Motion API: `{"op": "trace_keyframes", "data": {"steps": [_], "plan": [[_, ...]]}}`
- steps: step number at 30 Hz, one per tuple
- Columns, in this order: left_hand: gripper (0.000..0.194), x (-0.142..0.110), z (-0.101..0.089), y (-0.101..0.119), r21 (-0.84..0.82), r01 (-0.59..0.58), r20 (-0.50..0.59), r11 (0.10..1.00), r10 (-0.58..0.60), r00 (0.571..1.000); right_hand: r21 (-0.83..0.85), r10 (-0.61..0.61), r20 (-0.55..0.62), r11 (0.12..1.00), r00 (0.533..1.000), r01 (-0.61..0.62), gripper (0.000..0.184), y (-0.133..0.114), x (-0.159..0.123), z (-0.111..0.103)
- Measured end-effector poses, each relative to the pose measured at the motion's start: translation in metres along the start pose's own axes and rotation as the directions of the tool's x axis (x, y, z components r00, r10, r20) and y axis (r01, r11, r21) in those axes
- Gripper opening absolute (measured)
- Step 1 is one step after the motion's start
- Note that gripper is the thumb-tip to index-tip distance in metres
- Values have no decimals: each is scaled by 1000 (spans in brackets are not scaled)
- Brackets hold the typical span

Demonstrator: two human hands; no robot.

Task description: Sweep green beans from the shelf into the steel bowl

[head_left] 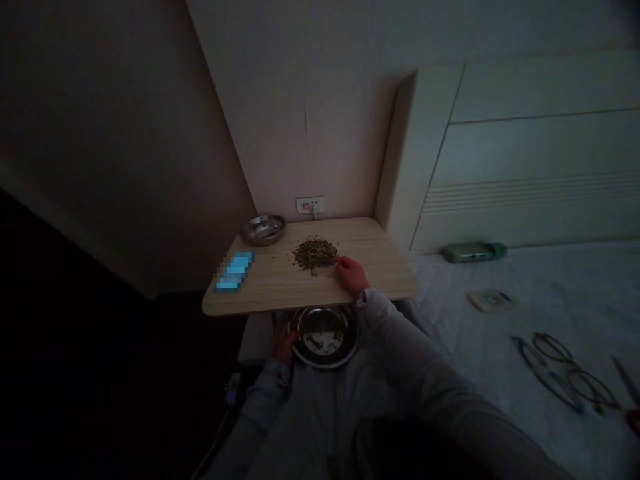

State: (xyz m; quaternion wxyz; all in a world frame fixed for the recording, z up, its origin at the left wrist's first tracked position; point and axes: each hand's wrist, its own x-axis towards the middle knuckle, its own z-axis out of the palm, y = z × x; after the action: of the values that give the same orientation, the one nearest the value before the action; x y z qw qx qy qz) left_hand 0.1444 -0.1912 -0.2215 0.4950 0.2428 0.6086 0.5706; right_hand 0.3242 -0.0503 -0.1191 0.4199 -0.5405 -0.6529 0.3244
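A loose heap of small greenish-brown dried pieces [315, 253], too small to name, lies on the light wooden tabletop [265, 290]. My right hand [351, 275] reaches over the board to the heap's right edge. Its fingers are drawn together at the pieces; what they pinch, if anything, is too small to see. On my lap, under the board's front edge, rests a shiny steel basin [327, 362] with some dark bits in its bottom. My left hand [285, 345] grips the basin's left rim, thumb over the edge.
A second steel bowl [264, 230] stands at the board's back left, with a lit phone [234, 272] in front of it. A wall socket [310, 205] is behind. On the bed at right lie a green bottle [473, 252], a small pack [491, 300] and glasses [553, 350].
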Motion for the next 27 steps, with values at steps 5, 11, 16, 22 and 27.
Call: {"op": "trace_keyframes", "data": {"steps": [5,11,16,22,27], "plan": [[34,-4,1,5,15,-43,26,999,43,999,-9,-1,26,1000,1000,2,29,1,0,0],[33,-10,2,12,14,-29,19,999,29,999,-24,6,26,1000,1000,-5,28,0,-1,0],[32,-15,4,19,33,-42,37,999,40,999,-44,-9,62,999,998,11,30,2,0,0],[34,-12,6,18,10,6,6,1000,-6,1000,-65,-21,125,997,992,30,31,1,-1,0],[31,-5,3,11,30,9,-5,1000,-9,1000,-69,-24,146,997,989,34,30,0,-3,0]]}}
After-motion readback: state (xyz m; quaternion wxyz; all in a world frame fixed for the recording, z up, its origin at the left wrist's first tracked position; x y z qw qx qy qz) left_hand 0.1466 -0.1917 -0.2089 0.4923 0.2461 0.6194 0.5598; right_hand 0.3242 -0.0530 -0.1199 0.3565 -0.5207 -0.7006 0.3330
